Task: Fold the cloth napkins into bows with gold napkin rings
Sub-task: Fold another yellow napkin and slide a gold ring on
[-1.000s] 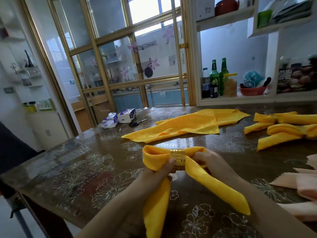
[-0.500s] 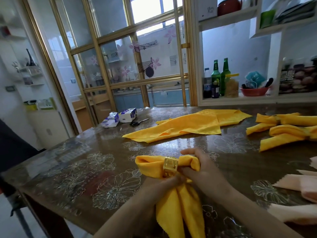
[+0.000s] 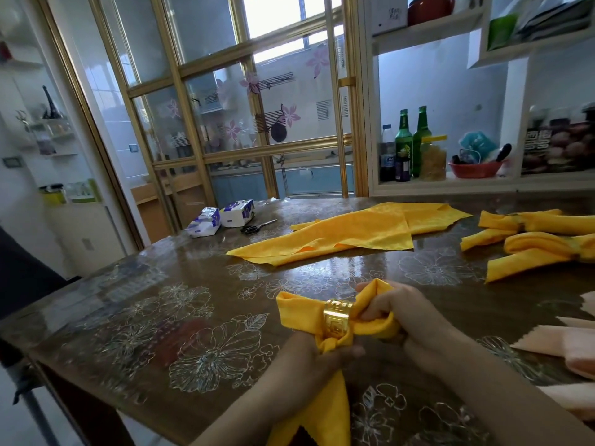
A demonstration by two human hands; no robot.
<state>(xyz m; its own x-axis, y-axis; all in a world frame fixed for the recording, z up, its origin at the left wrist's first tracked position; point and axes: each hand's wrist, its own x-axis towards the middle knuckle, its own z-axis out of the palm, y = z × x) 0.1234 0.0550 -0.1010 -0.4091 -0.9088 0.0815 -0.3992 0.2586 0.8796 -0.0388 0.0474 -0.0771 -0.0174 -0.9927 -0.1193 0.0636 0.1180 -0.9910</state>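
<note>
A yellow napkin is bunched through a gold napkin ring near the table's front edge. My left hand pinches the napkin's tails just below the ring, and the tails hang down off the table edge. My right hand grips the right loop of the napkin beside the ring. The left loop sticks out free. Two finished yellow bows lie at the far right. An unfolded yellow napkin is spread across the middle of the table.
The table has a glossy floral cover. Pink napkins lie at the right edge. Two tissue packs and scissors sit at the far left corner. Shelves with bottles stand behind.
The ring has turned onto its side and the napkin has shifted right. My right hand has closed over the right loop. The tails are gathered under my left hand.
</note>
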